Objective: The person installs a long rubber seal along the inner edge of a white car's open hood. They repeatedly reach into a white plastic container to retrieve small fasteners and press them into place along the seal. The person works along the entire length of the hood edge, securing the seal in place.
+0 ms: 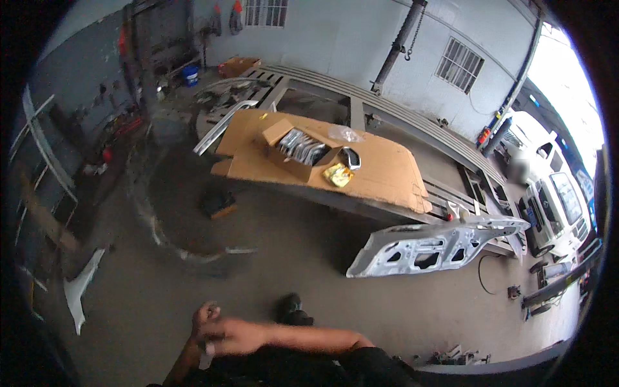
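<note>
In the head view, the two hands meet low in the picture, just above the person's dark clothes. The right hand (235, 335) reaches across from the right on a bare forearm. The left hand (203, 317) comes up from below and touches it. Both are blurred. A small white thing (207, 351) hangs just under the hands, maybe a strip or a tag. I cannot tell which hand holds it, or if either grip is spread or pressed together.

A black shoe (291, 308) stands on the grey floor (309, 258), just right of the hands.

Well beyond the hands is a long counter (361, 206) covered with flat brown cardboard (387, 171). On it sits an open box (298, 153) full of shiny silver parts, with a yellow packet (338, 175) just beside the box. Nothing from the box is out near the hands, so work there looks not yet begun.

A white car door panel (438, 244) leans by the counter's right end. A white van (548, 193) stands further right.
</note>
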`<state>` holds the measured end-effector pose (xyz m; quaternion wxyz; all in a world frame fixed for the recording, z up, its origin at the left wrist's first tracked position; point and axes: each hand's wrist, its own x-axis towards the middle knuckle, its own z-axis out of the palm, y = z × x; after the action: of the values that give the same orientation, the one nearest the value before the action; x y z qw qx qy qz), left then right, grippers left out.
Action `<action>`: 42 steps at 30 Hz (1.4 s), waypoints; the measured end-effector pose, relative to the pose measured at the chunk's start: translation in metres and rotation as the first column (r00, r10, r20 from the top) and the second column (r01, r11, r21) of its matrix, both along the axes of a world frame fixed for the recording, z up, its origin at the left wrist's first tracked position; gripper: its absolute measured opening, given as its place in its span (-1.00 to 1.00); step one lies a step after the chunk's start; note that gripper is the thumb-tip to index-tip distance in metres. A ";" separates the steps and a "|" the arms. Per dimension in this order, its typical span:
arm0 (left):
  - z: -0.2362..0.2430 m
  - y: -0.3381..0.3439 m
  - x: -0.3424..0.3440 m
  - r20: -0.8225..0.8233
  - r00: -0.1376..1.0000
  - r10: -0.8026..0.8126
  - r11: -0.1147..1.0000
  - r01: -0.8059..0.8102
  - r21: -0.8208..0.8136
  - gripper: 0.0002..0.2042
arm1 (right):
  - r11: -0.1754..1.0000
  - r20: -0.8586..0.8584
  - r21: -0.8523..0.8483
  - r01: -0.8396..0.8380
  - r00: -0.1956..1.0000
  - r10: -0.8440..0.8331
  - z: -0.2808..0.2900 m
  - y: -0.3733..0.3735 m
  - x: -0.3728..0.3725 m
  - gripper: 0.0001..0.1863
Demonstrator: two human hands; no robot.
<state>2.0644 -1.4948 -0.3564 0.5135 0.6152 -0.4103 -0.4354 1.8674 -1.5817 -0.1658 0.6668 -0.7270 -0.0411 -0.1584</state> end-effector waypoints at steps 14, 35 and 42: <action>-0.002 -0.536 -0.038 0.186 0.974 -0.131 0.981 0.101 0.164 -0.56 | 0.254 -0.356 -0.575 0.778 0.042 -0.934 -0.226 -0.582 -0.111 -0.56; -0.085 -0.946 -0.110 0.869 0.413 -0.272 0.952 0.245 0.182 -0.22 | 0.333 -0.713 -0.613 0.717 -0.320 -0.623 -0.277 -0.775 -0.099 -0.46; -0.075 -1.022 -0.011 0.511 0.859 -0.031 0.998 0.055 -0.031 -0.32 | 0.333 -0.671 -0.699 0.634 -0.418 -0.613 -0.275 -0.783 -0.077 -0.57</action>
<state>2.0533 -2.5166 -0.4314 0.3906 0.6874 -0.5547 -0.2593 1.7903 -2.3651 -0.4408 0.2996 -0.5074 0.8076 -0.0255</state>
